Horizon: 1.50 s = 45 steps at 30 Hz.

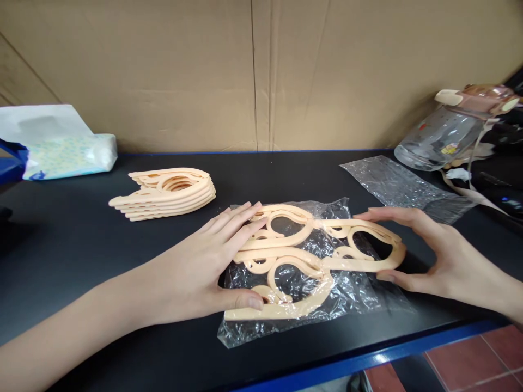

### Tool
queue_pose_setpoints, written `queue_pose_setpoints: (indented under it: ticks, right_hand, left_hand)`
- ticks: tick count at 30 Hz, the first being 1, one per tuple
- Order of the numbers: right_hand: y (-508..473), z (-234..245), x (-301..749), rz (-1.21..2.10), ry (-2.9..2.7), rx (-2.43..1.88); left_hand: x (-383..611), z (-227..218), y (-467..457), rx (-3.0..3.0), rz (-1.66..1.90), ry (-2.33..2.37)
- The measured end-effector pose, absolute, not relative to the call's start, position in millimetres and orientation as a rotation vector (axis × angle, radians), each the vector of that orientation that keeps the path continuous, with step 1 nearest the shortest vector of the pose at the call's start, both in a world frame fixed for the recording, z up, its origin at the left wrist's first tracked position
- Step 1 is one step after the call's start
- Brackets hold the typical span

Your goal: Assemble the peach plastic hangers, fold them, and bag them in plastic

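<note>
Two beige folding hangers [301, 313], folded up, lie side by side on or in a clear plastic bag [347, 305]. My left hand [216, 253] rests over their left ends with its fingers spread, the thumb on the nearer one. A third folded hanger [355, 265] lies to the right, its left end meeting the other two. Round its curved right end, my right hand [433, 253] holds it between thumb and fingers. Whether this hanger's left part is inside the bag, I cannot tell. A neat stack of several more folded hangers [171, 196] sits behind my left hand.
On the black table [261, 174], another clear plastic bag [400, 182] lies flat at the back right. Beyond it a transparent bottle [443, 133] with a strap leans over. A tissue pack [69, 155] is at the back left. Cardboard [183, 76] stands behind the table.
</note>
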State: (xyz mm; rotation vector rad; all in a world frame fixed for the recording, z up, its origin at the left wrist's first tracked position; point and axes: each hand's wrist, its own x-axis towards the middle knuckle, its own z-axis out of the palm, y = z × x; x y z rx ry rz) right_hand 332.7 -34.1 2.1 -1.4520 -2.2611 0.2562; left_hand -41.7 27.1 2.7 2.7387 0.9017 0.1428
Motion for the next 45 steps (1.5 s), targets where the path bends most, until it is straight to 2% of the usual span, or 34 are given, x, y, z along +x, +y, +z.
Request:
queue_pose_setpoints:
  ticks: [5, 15, 22, 31, 45]
  right_hand:
    - [-28, -1, 315, 0.406, -2.282, -1.355]
    - [-21, 3, 291, 0.414, -2.385, -1.240]
    - [-16, 13, 304, 0.516, -2.390, -1.339]
    - [-11, 1, 282, 0.351, -2.304, -1.237]
    - [-2, 3, 279, 0.674, -2.056, -1.234]
  left_hand:
    - [-41, 1, 27, 2.768, 0.165, 0.888]
    - [-40, 0, 23, 2.796, 0.251, 0.887]
    - [-35, 7, 22, 2.780, 0.106, 0.906]
    - [-40, 2, 25, 2.809, 0.221, 0.874]
    - [-35, 2, 20, 2.805, 0.260, 0.946]
